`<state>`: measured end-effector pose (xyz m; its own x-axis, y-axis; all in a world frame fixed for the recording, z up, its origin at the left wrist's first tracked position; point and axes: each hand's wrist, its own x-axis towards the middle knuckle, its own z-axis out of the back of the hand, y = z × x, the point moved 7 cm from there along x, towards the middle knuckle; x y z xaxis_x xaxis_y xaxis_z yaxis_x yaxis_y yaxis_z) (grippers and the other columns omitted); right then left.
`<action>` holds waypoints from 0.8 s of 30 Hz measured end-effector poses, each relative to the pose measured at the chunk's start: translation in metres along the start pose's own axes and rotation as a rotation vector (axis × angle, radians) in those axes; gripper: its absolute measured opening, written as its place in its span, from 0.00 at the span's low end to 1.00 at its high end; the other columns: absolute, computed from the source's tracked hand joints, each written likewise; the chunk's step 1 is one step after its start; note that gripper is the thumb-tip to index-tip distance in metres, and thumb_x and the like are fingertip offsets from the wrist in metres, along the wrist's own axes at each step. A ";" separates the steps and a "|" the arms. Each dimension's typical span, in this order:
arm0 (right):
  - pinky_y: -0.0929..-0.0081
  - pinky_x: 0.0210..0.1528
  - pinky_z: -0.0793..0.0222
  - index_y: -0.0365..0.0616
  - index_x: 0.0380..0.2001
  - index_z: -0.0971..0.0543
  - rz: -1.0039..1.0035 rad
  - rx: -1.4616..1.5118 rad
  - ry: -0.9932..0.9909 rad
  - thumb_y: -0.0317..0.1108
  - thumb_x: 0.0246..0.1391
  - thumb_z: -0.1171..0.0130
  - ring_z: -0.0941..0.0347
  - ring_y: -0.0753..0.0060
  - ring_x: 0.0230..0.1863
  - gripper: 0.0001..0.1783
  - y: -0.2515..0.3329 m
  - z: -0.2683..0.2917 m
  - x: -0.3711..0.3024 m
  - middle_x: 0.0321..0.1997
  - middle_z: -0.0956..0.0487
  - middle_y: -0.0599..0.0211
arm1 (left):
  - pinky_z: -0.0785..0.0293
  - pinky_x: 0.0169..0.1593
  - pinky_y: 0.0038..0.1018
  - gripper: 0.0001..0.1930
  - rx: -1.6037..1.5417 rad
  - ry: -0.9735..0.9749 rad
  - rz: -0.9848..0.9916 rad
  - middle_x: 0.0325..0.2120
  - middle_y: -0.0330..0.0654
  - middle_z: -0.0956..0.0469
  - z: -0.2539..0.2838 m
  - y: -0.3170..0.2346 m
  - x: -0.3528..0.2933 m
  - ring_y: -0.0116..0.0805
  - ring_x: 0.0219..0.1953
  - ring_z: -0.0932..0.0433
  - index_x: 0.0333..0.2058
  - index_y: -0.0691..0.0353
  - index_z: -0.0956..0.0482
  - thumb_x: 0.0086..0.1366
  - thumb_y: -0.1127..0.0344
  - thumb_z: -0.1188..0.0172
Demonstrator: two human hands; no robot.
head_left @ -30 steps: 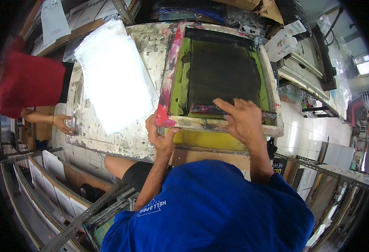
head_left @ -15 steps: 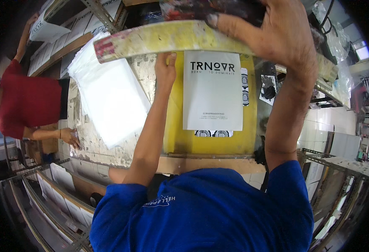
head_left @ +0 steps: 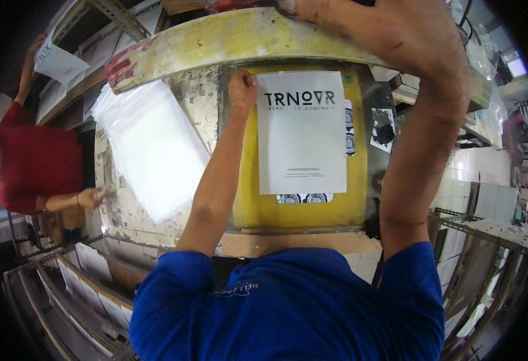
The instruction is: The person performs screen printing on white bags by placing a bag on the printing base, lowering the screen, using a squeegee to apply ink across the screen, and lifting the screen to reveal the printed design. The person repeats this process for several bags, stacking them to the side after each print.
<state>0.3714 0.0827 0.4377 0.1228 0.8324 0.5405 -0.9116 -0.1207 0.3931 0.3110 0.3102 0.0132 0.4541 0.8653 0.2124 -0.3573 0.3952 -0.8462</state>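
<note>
Before me a white bag (head_left: 303,144) with black print lies on the yellow printing board (head_left: 249,198). My left hand (head_left: 241,90) pinches the bag's upper left corner, fingers closed. Above the far side, my right hand (head_left: 384,36) holds up a yellow-painted screen-printing frame (head_left: 216,45), which is smeared with ink and shows its long edge; part of that hand is cut off by the top of the picture. Dark emblem prints (head_left: 306,197) peek out from under the bag. Left of the board lies a stack of blank white bags (head_left: 155,156).
At left a co-worker in a red shirt (head_left: 38,156) holds a printed white bag (head_left: 59,60) by a shelf. Metal racks (head_left: 83,277) stand at lower left, others (head_left: 486,234) at right. A paper with black ink (head_left: 383,132) lies right of the board.
The frame has come up closer, with my right hand on it. My left fingers have closed on the bag's corner, and the bag has shifted slightly left. The co-worker's lower hand has moved left.
</note>
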 end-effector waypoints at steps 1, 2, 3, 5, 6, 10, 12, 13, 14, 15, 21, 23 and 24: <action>0.73 0.36 0.25 0.38 0.43 0.13 0.039 0.063 0.034 0.38 0.48 0.31 0.21 0.69 0.28 0.20 0.001 0.005 0.001 0.29 0.14 0.57 | 0.27 0.37 0.32 0.06 0.001 -0.054 -0.032 0.25 0.48 0.20 0.012 -0.007 -0.001 0.40 0.29 0.22 0.33 0.68 0.23 0.63 0.72 0.36; 0.74 0.36 0.25 0.38 0.43 0.13 0.063 0.082 0.041 0.39 0.48 0.30 0.20 0.69 0.29 0.20 0.002 0.005 0.001 0.30 0.14 0.57 | 0.27 0.37 0.32 0.05 -0.054 -0.099 -0.008 0.25 0.48 0.21 0.027 -0.008 -0.001 0.38 0.29 0.23 0.34 0.69 0.23 0.64 0.73 0.37; 0.74 0.37 0.24 0.38 0.43 0.13 0.087 0.106 0.049 0.39 0.49 0.30 0.20 0.69 0.30 0.20 0.002 0.006 0.001 0.31 0.13 0.57 | 0.27 0.37 0.32 0.04 -0.102 -0.146 0.014 0.25 0.48 0.21 0.048 -0.011 -0.003 0.37 0.29 0.24 0.34 0.69 0.23 0.64 0.74 0.39; 0.73 0.39 0.24 0.37 0.44 0.13 0.075 0.016 0.015 0.40 0.50 0.29 0.20 0.69 0.31 0.21 0.002 0.003 0.000 0.34 0.13 0.56 | 0.29 0.37 0.30 0.04 -0.199 -0.157 0.036 0.26 0.45 0.23 0.082 -0.017 -0.014 0.33 0.29 0.27 0.34 0.70 0.25 0.67 0.75 0.42; 0.73 0.40 0.24 0.37 0.44 0.13 0.067 -0.043 0.005 0.41 0.50 0.28 0.19 0.69 0.32 0.22 0.005 0.000 0.001 0.35 0.13 0.56 | 0.29 0.38 0.29 0.04 -0.210 -0.176 0.070 0.27 0.43 0.23 0.104 -0.007 -0.026 0.32 0.29 0.28 0.34 0.70 0.25 0.67 0.75 0.42; 0.72 0.45 0.24 0.37 0.47 0.14 -0.021 -0.269 -0.064 0.42 0.51 0.27 0.19 0.67 0.36 0.23 0.016 -0.008 0.001 0.38 0.13 0.54 | 0.31 0.40 0.27 0.04 -0.297 -0.249 0.230 0.29 0.38 0.25 0.178 0.042 -0.090 0.28 0.33 0.30 0.35 0.67 0.25 0.70 0.73 0.43; 0.70 0.49 0.24 0.37 0.47 0.14 -0.049 -0.218 -0.140 0.41 0.51 0.27 0.19 0.65 0.39 0.23 0.016 -0.007 -0.003 0.39 0.13 0.53 | 0.33 0.40 0.24 0.04 -0.353 -0.352 0.279 0.29 0.35 0.26 0.215 0.063 -0.131 0.25 0.33 0.31 0.36 0.64 0.24 0.71 0.71 0.42; 0.70 0.51 0.25 0.37 0.47 0.14 -0.048 -0.153 -0.191 0.40 0.51 0.27 0.19 0.64 0.40 0.23 0.015 -0.005 -0.006 0.40 0.13 0.52 | 0.35 0.38 0.23 0.04 -0.386 -0.431 0.279 0.29 0.33 0.27 0.230 0.074 -0.152 0.23 0.31 0.33 0.36 0.62 0.24 0.71 0.70 0.42; 0.69 0.53 0.25 0.37 0.47 0.14 -0.042 -0.090 -0.244 0.39 0.51 0.26 0.19 0.63 0.41 0.22 0.013 -0.003 -0.009 0.41 0.14 0.51 | 0.36 0.37 0.21 0.03 -0.419 -0.508 0.278 0.29 0.30 0.28 0.247 0.085 -0.170 0.21 0.30 0.35 0.37 0.60 0.24 0.72 0.69 0.41; 0.68 0.53 0.25 0.37 0.46 0.14 -0.096 0.012 -0.311 0.38 0.50 0.26 0.19 0.62 0.41 0.22 0.008 -0.002 -0.012 0.41 0.14 0.51 | 0.35 0.37 0.21 0.03 -0.457 -0.542 0.291 0.30 0.30 0.28 0.265 0.090 -0.184 0.20 0.30 0.34 0.37 0.59 0.24 0.72 0.69 0.41; 0.68 0.53 0.25 0.37 0.46 0.14 -0.073 -0.016 -0.250 0.40 0.50 0.26 0.19 0.62 0.43 0.23 0.013 -0.006 -0.012 0.43 0.14 0.51 | 0.34 0.37 0.20 0.04 -0.474 -0.781 0.239 0.30 0.29 0.27 0.382 0.143 -0.237 0.19 0.31 0.32 0.35 0.55 0.26 0.72 0.70 0.42; 0.68 0.53 0.25 0.37 0.46 0.14 -0.070 -0.013 -0.217 0.40 0.49 0.26 0.19 0.62 0.43 0.23 0.013 -0.010 -0.010 0.43 0.15 0.51 | 0.35 0.37 0.20 0.05 -0.474 -0.890 0.268 0.30 0.29 0.28 0.412 0.159 -0.251 0.19 0.31 0.33 0.35 0.55 0.27 0.72 0.69 0.43; 0.68 0.53 0.25 0.37 0.46 0.14 -0.066 -0.018 -0.211 0.40 0.49 0.26 0.19 0.62 0.44 0.23 0.015 -0.011 -0.011 0.43 0.15 0.51 | 0.35 0.37 0.20 0.05 -0.492 -0.944 0.291 0.30 0.29 0.28 0.425 0.167 -0.254 0.19 0.31 0.33 0.34 0.55 0.27 0.72 0.68 0.43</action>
<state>0.3522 0.0774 0.4290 0.2604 0.7065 0.6581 -0.9052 -0.0585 0.4209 -0.2109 0.2878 0.0252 -0.4757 0.8756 0.0840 0.1099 0.1539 -0.9820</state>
